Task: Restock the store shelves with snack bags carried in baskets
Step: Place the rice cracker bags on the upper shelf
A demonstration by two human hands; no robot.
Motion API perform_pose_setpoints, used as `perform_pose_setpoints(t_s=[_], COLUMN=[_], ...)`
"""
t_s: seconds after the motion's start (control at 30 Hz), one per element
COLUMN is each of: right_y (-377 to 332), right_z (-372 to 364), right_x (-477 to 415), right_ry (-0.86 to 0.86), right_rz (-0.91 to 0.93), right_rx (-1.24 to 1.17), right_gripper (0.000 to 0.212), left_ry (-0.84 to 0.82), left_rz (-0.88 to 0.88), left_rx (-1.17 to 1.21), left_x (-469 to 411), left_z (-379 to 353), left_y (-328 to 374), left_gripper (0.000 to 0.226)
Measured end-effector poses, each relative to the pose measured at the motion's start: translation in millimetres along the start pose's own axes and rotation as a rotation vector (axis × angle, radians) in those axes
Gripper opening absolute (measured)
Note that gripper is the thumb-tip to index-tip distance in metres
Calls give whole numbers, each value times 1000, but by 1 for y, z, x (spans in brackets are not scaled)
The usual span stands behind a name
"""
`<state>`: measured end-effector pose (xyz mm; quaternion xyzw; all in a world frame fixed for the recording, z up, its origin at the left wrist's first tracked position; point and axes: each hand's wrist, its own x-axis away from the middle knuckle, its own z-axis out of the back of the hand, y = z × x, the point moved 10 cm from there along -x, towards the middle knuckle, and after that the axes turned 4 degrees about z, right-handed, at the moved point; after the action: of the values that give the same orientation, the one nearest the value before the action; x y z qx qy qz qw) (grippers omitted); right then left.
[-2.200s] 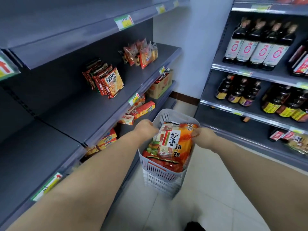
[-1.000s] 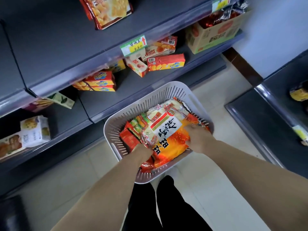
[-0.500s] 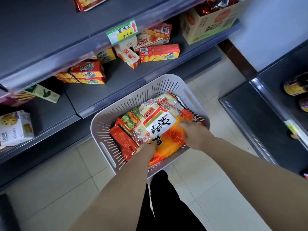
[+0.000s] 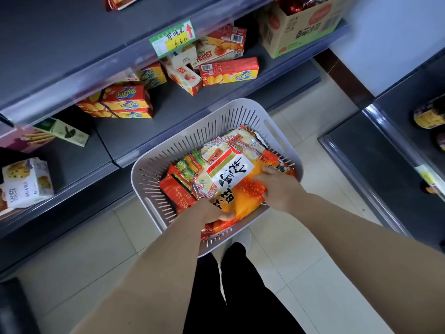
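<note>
A white slotted basket (image 4: 168,150) sits low over the tiled floor, packed with snack bags. On top lies a large orange and white snack bag (image 4: 237,177) with black characters. My left hand (image 4: 212,210) grips its near left edge. At its right side my right hand (image 4: 280,186) is closed on it. Smaller red packets (image 4: 177,192) and green ones (image 4: 191,166) lie under it at the basket's left.
Grey shelves (image 4: 72,44) run along the left, holding red and yellow biscuit boxes (image 4: 228,71), a cardboard carton (image 4: 303,25) and a white cookie box (image 4: 27,182). A dark shelf unit with bottles (image 4: 428,116) stands at right. My dark trouser legs are below the basket.
The basket came down from chest height to near the floor and my view tilted down. Both hands moved from the basket's sides onto the top snack bag.
</note>
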<state>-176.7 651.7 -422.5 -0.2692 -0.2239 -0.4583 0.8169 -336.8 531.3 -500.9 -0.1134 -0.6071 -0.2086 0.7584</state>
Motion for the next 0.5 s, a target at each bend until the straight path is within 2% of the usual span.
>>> perform_pose_setpoints(t_s=[0.07, 0.17, 0.27, 0.37, 0.5], right_y=[-2, -3, -3, -1, -3], right_z=[1, 0, 1, -2, -1], right_x=[-2, -2, -1, -1, 0], right_ry=[18, 18, 22, 18, 28], right_rz=[-14, -27, -22, -36, -49], right_rx=[-5, -15, -16, -26, -24], right_gripper=[50, 47, 44, 44, 46], left_ry=[-27, 67, 137, 189, 195], left_rz=[-64, -159, -148, -175, -330], left_rx=[-145, -385, -593, -603, -556], left_x=[6, 20, 17, 22, 40], left_z=[-2, 2, 5, 11, 18], left_y=[1, 4, -3, 2, 16], left_gripper=[82, 53, 50, 40, 24])
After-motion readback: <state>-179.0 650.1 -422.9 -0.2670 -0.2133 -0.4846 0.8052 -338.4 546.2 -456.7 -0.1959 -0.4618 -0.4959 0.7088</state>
